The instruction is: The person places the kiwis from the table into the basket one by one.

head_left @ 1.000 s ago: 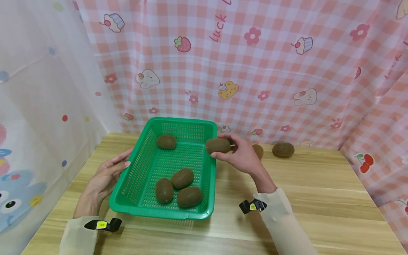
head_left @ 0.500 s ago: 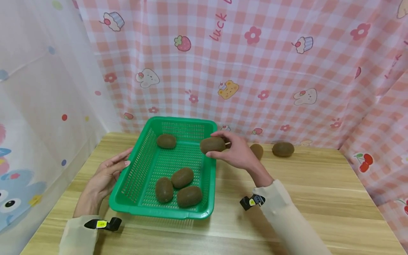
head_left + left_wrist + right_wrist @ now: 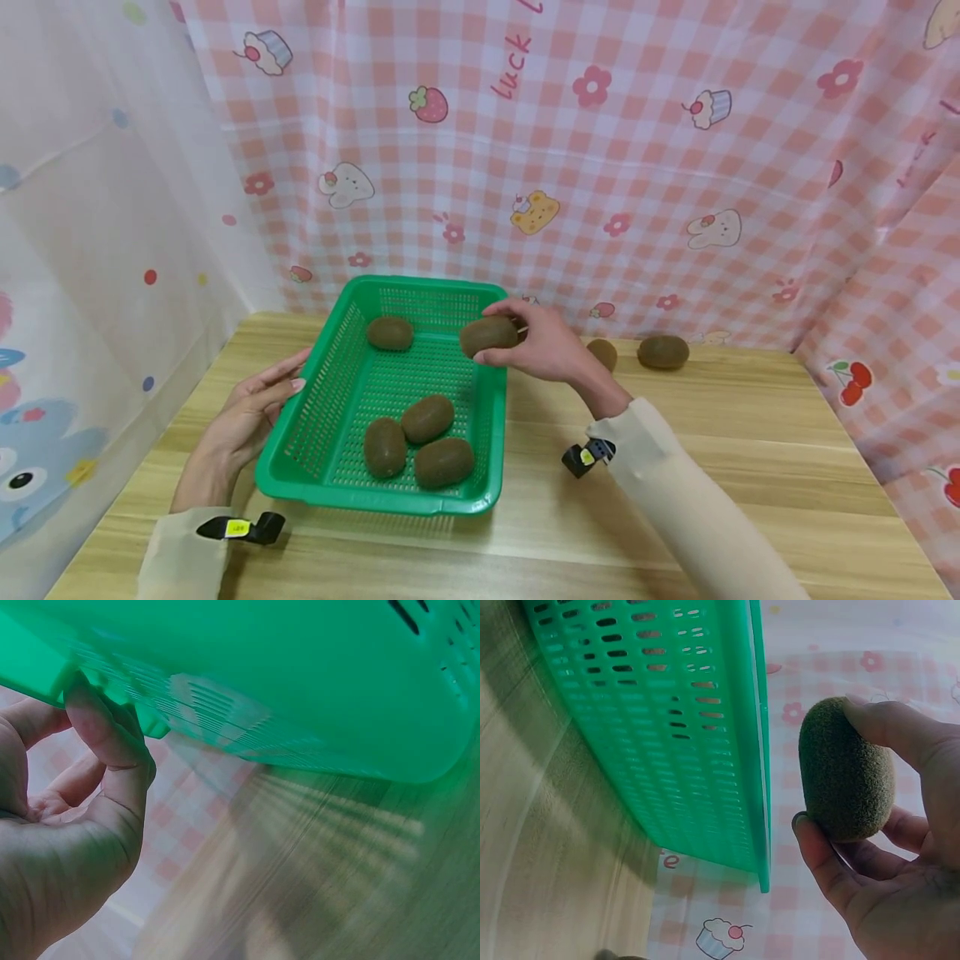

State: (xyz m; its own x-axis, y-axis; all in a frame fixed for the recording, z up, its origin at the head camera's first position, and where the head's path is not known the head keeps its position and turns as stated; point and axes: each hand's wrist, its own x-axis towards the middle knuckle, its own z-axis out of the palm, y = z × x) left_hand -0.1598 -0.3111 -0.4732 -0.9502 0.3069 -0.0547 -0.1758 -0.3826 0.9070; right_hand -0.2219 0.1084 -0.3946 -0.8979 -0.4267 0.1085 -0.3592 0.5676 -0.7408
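Note:
My left hand (image 3: 243,417) grips the left rim of a green plastic basket (image 3: 501,433) with slotted walls; the left wrist view shows the thumb and fingers (image 3: 105,731) closed on that rim. Between thumb and fingertips of my right hand (image 3: 543,342) is a brown fuzzy kiwi (image 3: 489,336), held above the basket's right rim near the back corner. In the right wrist view this kiwi (image 3: 847,769) hangs higher than the rim, apart from it. Inside the basket, one kiwi (image 3: 390,333) lies at the back left and three kiwis (image 3: 444,462) lie together at the front.
On the wooden table (image 3: 720,483), right of the basket, lies a kiwi (image 3: 663,352) near the back edge. Another kiwi (image 3: 602,354) beside it is partly hidden by my right wrist. A pink checked curtain (image 3: 637,167) hangs behind, a white printed one (image 3: 97,250) at left.
My right hand has moved left with its kiwi, from the basket's right rim to a little further over the inside. The left hand and the basket have stayed in place.

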